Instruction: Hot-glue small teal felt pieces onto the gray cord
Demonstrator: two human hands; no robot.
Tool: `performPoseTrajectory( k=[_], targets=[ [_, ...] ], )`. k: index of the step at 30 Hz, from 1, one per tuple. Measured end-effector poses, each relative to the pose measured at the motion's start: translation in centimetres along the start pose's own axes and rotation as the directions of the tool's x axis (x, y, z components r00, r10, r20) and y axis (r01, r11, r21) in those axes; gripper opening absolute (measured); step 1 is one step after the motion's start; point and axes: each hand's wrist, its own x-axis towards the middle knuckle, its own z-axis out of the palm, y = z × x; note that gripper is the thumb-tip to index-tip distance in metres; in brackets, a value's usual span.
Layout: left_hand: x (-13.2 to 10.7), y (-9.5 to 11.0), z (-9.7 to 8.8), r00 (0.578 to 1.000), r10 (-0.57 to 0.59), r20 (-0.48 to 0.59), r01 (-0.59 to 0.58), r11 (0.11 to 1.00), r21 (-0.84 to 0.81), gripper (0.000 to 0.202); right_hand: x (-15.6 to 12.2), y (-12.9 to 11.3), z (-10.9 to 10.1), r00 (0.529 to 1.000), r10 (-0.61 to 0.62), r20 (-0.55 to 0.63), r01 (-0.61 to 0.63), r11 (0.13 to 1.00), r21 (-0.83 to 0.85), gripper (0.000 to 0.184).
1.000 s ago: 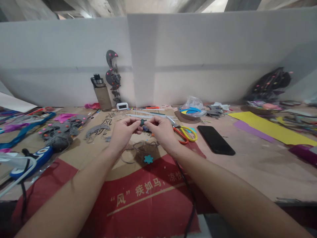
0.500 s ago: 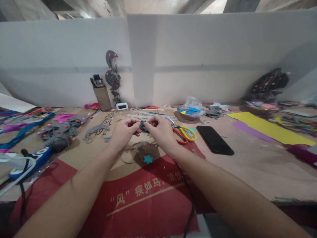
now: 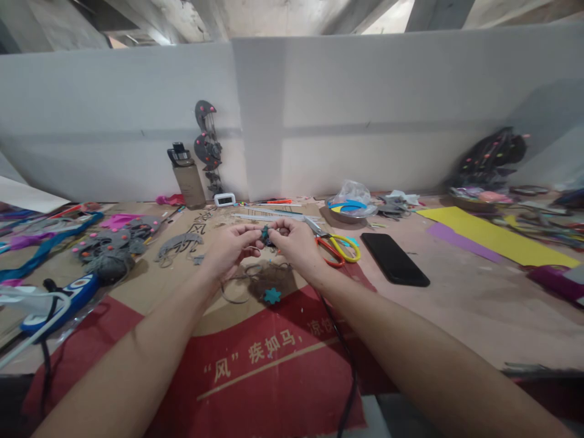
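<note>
Between my fingertips, above the cardboard, is a small dark teal piece (image 3: 265,233), partly hidden by the fingers. My left hand (image 3: 234,248) pinches its left side, thumb against forefinger. From the right, my right hand (image 3: 295,244) pinches the same piece. A thin grey cord (image 3: 233,299) lies in loops on the cardboard under the hands; whether it joins the piece I cannot tell. Nearer to me lies a flat teal flower-shaped piece (image 3: 272,295). Scissors with one red and one yellow handle (image 3: 345,248) lie just right of my right hand.
A black phone (image 3: 395,259) lies to the right, near yellow sheet material (image 3: 488,234). At the back stand a bottle (image 3: 189,182) and a bowl (image 3: 350,213) of scraps. Grey felt pieces (image 3: 116,240) and a blue-and-white power strip (image 3: 61,304) are at left. Red-printed cardboard (image 3: 255,389) covers the front.
The view has tilted up slightly. My hands stay together on the small piece; the left fingers have shifted, and more of the piece shows between them.
</note>
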Motion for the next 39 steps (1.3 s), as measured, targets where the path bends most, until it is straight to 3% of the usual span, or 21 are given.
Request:
performPoseTrajectory(
  k=[6, 15, 19, 23, 39],
  targets=[
    [0.4, -0.8, -0.2, 0.997, 0.072, -0.036, -0.067, 0.989, 0.132, 0.023, -0.7, -0.6, 0.0, 0.999, -0.034, 0.025, 0.036, 0.997, -0.073, 0.016],
    [0.6, -1.2, -0.4, 0.995, 0.073, -0.069, -0.058, 0.977, 0.204, 0.017, -0.4, 0.2, 0.7, 0.995, -0.01, 0.104, -0.003, 0.992, 0.127, 0.016],
    [0.4, -0.9, -0.3, 0.996, 0.049, -0.074, -0.033, 0.978, 0.207, 0.019, -0.3, 0.5, 0.8, 0.995, 0.025, 0.093, -0.04, 0.987, 0.154, 0.016],
    [0.1, -0.5, -0.3, 1.0, 0.014, -0.012, -0.013, 0.991, 0.134, 0.023, -0.2, 0.5, 0.6, 0.993, 0.092, 0.075, -0.102, 0.984, 0.144, 0.016],
    [0.4, -1.1, -0.5, 0.994, 0.094, -0.055, -0.078, 0.967, 0.244, 0.017, -0.7, -0.2, 0.8, 0.992, 0.064, 0.104, -0.082, 0.982, 0.171, 0.014]
  ],
)
